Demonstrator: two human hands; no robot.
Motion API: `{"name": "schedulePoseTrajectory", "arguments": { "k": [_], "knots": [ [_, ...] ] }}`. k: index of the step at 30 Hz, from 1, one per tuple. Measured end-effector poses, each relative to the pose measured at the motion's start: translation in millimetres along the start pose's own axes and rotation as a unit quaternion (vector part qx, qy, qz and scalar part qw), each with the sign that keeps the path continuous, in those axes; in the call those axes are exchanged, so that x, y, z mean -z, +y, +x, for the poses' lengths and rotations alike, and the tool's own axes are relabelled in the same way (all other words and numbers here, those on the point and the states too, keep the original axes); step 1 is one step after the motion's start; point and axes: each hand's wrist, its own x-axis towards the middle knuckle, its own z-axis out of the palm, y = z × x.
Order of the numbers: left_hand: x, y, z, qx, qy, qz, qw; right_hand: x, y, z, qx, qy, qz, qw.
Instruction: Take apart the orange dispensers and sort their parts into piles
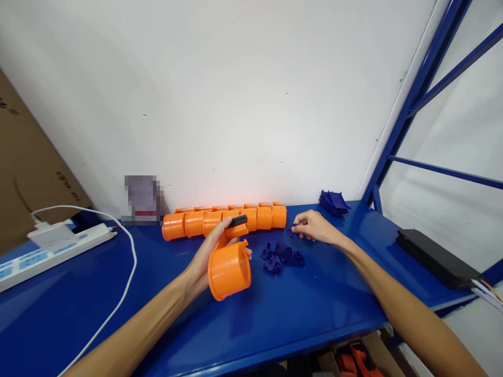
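My left hand (pixel 200 262) is wrapped round an orange cup-shaped part (pixel 230 269), raised over the blue table, its round cup toward me. A black piece (pixel 238 220) sticks out at the top of that part. My right hand (pixel 310 226) has its fingertips pinched on a small dark blue piece (pixel 291 231), just above the table. Below it lies a loose pile of small dark blue pieces (pixel 281 256). Behind my left hand, several orange cups (pixel 196 222) stand nested or side by side in a row along the wall.
A stack of flat blue pieces (pixel 334 202) lies at the back right. A black box (pixel 436 257) with wires is at the right edge of the blue table (pixel 314 309). On the left are a white power strip (pixel 58 251) and cable. An open box (pixel 377 353) sits below the front edge.
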Motion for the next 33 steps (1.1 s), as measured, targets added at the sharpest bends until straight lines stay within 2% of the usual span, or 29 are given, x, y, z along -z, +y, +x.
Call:
{"name": "schedulePoseTrajectory", "arguments": {
  "k": [2,4,7,9,11,13,14,15,17,19,21,24,28,30,32,33],
  "knots": [
    [-0.1,-3,0,0.034,0.002,-0.012,0.999,0,1,-2,-0.015,-0.086,0.015,0.996],
    [-1.5,-4,-1,0.049,0.001,-0.016,0.999,1,2,-4,-0.015,-0.146,0.035,0.989],
    [-6.1,-5,-5,0.064,-0.014,-0.007,0.998,3,2,-5,-0.017,-0.173,0.024,0.985],
    [-10.0,-7,-7,0.069,-0.040,0.005,0.997,3,-1,-6,0.011,-0.125,-0.022,0.992],
    [-13.3,-11,-8,0.049,-0.069,0.027,0.996,-3,-8,-9,0.074,0.009,-0.067,0.995],
    [-15.7,-16,-9,0.013,-0.091,0.058,0.994,-16,-18,-15,0.154,0.154,-0.075,0.973],
    [-16.5,-19,-10,-0.005,-0.099,0.074,0.992,-24,-23,-19,0.191,0.195,-0.066,0.960],
    [-17.1,-22,-10,-0.020,-0.107,0.090,0.990,-33,-27,-23,0.223,0.205,-0.054,0.951],
    [-17.7,-28,-10,-0.040,-0.119,0.119,0.985,-52,-34,-30,0.266,0.173,-0.044,0.947],
    [-17.1,-32,-8,-0.048,-0.122,0.138,0.982,-64,-36,-33,0.282,0.141,-0.060,0.947],
    [-14.9,-33,-6,-0.060,-0.106,0.140,0.983,-67,-35,-31,0.282,0.138,-0.083,0.946],
    [-9.5,-24,-2,-0.074,-0.066,0.101,0.990,-48,-26,-21,0.249,0.185,-0.094,0.946],
    [-6.4,-8,0,-0.055,-0.006,0.046,0.997,3,-3,-8,0.149,0.339,-0.021,0.928],
    [-8.4,-5,-2,-0.049,0.013,0.037,0.998,31,13,-4,0.105,0.390,0.002,0.915],
    [-11.6,-4,-5,-0.035,0.027,0.035,0.998,57,31,-3,0.045,0.401,-0.014,0.915],
    [-13.2,-4,-6,-0.024,0.032,0.035,0.999,69,41,-4,0.010,0.386,-0.036,0.922]
  ]
}}
